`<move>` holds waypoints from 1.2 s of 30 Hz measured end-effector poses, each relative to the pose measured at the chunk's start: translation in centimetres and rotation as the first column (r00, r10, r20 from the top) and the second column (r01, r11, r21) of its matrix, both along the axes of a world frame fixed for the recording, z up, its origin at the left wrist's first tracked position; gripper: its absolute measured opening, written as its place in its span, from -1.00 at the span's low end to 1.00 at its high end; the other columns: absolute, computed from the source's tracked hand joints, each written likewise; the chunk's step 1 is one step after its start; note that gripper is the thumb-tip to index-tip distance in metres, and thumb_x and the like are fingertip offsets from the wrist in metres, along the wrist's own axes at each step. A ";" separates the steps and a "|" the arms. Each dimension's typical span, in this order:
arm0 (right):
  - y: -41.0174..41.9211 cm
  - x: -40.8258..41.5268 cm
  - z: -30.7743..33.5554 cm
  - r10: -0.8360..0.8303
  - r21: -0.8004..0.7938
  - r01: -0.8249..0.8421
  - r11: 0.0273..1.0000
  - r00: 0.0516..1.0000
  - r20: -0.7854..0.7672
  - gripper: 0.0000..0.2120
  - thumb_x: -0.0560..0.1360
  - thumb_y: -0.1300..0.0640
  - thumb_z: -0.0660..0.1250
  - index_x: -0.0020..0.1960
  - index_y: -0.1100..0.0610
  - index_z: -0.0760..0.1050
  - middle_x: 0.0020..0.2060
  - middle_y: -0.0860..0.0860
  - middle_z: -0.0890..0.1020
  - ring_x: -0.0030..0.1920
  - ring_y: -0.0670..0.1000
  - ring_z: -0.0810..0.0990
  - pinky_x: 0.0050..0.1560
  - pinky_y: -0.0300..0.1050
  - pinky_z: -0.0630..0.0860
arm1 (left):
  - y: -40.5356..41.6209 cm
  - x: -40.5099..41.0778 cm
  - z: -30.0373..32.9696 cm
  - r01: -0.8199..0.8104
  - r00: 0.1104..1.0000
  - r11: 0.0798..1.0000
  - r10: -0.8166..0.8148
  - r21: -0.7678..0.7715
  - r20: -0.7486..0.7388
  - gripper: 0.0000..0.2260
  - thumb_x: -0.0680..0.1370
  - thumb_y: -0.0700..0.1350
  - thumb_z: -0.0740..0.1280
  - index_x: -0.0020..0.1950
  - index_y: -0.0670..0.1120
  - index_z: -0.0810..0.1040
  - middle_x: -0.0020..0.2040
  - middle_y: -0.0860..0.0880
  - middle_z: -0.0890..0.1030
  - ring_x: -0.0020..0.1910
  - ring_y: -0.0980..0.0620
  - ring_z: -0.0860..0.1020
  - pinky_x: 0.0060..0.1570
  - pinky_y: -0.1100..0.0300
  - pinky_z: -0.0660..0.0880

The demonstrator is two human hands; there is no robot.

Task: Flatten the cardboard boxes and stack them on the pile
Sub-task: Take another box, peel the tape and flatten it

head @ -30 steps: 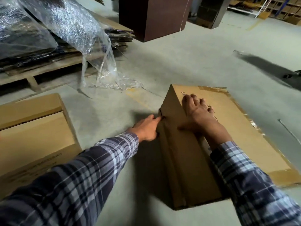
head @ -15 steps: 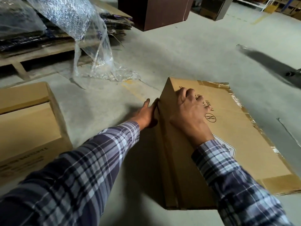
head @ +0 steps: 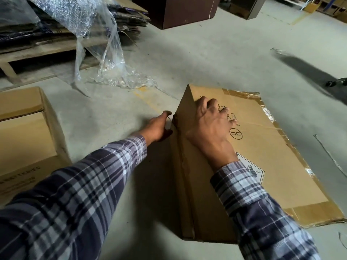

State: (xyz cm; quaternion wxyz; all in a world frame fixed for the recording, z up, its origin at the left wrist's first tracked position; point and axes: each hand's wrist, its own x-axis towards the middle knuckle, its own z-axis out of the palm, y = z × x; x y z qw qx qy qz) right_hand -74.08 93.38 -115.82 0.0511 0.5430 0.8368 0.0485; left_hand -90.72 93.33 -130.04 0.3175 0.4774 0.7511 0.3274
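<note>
A brown cardboard box (head: 277, 166) lies on the concrete floor, partly collapsed, with torn tape along its far and right edges. My right hand (head: 210, 126) presses flat on its top panel near the raised left ridge, fingers spread over the printed text. At the box's left side panel my left hand (head: 158, 128) has its fingers curled on the taped seam. A second box (head: 24, 139), still with volume, stands at the left. The pile of flattened cardboard (head: 62, 29) rests on a wooden pallet at the upper left.
Loose clear plastic wrap (head: 110, 53) hangs off the pallet and spreads over the floor in front of it. A dark brown cabinet (head: 180, 10) stands at the back. A thin strap (head: 330, 156) lies on the floor to the right. Bare concrete lies between box and pallet.
My right hand slid slightly along the top panel toward the far corner. My left hand stayed on the seam of the side panel. The view shifted a little.
</note>
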 end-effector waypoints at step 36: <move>-0.3 -0.5 -0.7 0.012 0.048 -0.012 0.999 1.000 -0.011 0.01 0.43 -0.10 0.50 0.64 0.11 -0.05 0.49 0.22 0.23 0.53 0.50 0.21 0.33 0.59 0.35 | 2.0 -2.5 -0.9 -0.104 0.904 0.990 0.054 0.096 0.423 -0.32 0.61 -0.17 0.38 0.54 0.31 0.12 0.17 -0.23 0.60 0.01 -0.11 0.59 0.00 -0.11 0.68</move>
